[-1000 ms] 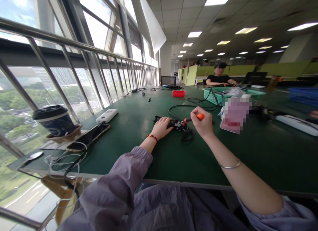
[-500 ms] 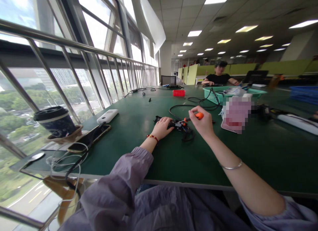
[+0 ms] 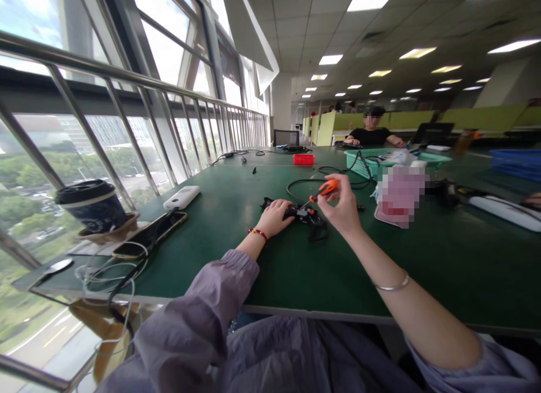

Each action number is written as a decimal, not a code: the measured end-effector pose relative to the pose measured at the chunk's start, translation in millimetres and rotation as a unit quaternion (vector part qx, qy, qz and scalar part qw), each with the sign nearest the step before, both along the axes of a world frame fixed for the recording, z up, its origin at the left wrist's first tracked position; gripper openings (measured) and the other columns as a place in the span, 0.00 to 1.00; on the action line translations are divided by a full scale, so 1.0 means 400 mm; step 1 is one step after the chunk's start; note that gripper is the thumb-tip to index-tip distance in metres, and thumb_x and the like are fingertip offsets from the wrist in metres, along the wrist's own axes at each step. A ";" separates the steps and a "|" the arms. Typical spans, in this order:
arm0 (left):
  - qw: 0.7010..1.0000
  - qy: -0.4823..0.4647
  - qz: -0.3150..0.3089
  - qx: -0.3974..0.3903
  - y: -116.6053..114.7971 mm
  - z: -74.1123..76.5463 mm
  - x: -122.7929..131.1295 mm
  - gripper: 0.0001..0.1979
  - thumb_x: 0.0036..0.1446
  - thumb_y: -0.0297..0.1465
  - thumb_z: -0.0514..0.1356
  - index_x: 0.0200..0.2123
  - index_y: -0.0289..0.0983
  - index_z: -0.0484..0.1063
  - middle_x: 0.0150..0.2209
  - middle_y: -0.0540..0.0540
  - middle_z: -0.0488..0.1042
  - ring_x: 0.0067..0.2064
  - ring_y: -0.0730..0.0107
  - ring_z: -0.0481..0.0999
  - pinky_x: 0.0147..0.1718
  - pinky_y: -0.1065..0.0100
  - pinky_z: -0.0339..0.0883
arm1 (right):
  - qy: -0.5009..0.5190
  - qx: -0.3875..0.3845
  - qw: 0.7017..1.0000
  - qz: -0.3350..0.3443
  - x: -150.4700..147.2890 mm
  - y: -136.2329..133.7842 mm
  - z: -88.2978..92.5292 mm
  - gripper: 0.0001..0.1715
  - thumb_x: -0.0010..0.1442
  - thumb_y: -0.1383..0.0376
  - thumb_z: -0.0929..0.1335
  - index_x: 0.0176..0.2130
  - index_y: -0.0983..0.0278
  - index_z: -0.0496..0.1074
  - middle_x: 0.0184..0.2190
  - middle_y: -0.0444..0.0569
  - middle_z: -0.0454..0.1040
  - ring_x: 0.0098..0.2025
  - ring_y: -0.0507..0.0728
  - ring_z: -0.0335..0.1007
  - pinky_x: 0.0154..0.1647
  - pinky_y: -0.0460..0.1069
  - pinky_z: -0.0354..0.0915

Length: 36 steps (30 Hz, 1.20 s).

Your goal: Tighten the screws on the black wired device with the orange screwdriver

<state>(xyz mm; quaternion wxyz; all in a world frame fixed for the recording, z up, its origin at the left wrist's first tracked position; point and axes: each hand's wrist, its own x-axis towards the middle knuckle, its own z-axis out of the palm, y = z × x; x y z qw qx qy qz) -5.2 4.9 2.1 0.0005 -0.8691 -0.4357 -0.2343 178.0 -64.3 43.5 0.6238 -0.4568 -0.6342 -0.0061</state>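
On the green table lies a black device with exposed coloured wires (image 3: 305, 214); its exact kind I cannot make out. My left hand (image 3: 275, 217) is wrapped over the device's left part, holding it against the tabletop. In my right hand (image 3: 341, 208) is an orange-and-black screwdriver (image 3: 327, 188), pinched between thumb and fingers. The screwdriver is tilted, with its thin shaft slanting down-left to the device's opened part. Whether the tip touches a screw is too small to tell. A black cable loops beside the device.
A green basket (image 3: 361, 163) with a cable and plastic bags, and a pink pixelated item (image 3: 399, 196), stand to the right. A red box (image 3: 304, 159) is farther back. At left are a cup (image 3: 93, 207), phone (image 3: 150, 235) and white power bank (image 3: 182, 197). A person (image 3: 374, 133) sits opposite.
My right hand has shifted slightly up, and the screwdriver has gone from nearly level to a steeper tilt, its handle raised. My left hand stays on the device.
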 end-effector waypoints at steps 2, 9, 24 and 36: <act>1.000 0.003 0.000 0.001 0.002 -0.001 0.000 0.18 0.57 0.35 0.57 0.51 0.39 0.64 0.55 0.43 0.66 0.59 0.59 0.61 0.57 0.56 0.59 | 0.003 -0.004 1.000 -0.011 0.000 0.000 0.001 0.27 0.47 0.57 0.68 0.47 0.62 0.63 0.31 0.44 0.71 0.27 0.52 0.65 0.29 0.47 0.61; 1.000 0.008 0.000 -0.002 0.004 0.000 -0.002 0.19 0.57 0.35 0.57 0.52 0.39 0.64 0.55 0.42 0.66 0.58 0.58 0.61 0.56 0.56 0.59 | -0.023 -0.045 0.998 -0.037 -0.012 -0.013 0.008 0.12 0.53 0.55 0.65 0.31 0.61 0.70 0.19 0.42 0.66 0.23 0.53 0.64 0.29 0.47 0.60; 0.999 -0.011 -0.035 -0.013 0.019 -0.008 -0.019 0.24 0.55 0.33 0.59 0.55 0.39 0.63 0.59 0.40 0.63 0.62 0.56 0.57 0.60 0.52 0.54 | 0.020 -0.046 0.998 -0.036 -0.029 0.008 0.015 0.19 0.48 0.57 0.67 0.41 0.60 0.68 0.29 0.44 0.71 0.26 0.53 0.65 0.28 0.48 0.60; 0.999 0.001 -0.034 -0.016 0.024 -0.007 -0.023 0.25 0.54 0.31 0.60 0.56 0.38 0.62 0.60 0.39 0.62 0.63 0.55 0.56 0.60 0.51 0.55 | 0.023 -0.033 0.999 -0.030 -0.023 0.001 0.008 0.22 0.48 0.57 0.67 0.44 0.60 0.66 0.30 0.44 0.71 0.26 0.53 0.65 0.28 0.48 0.61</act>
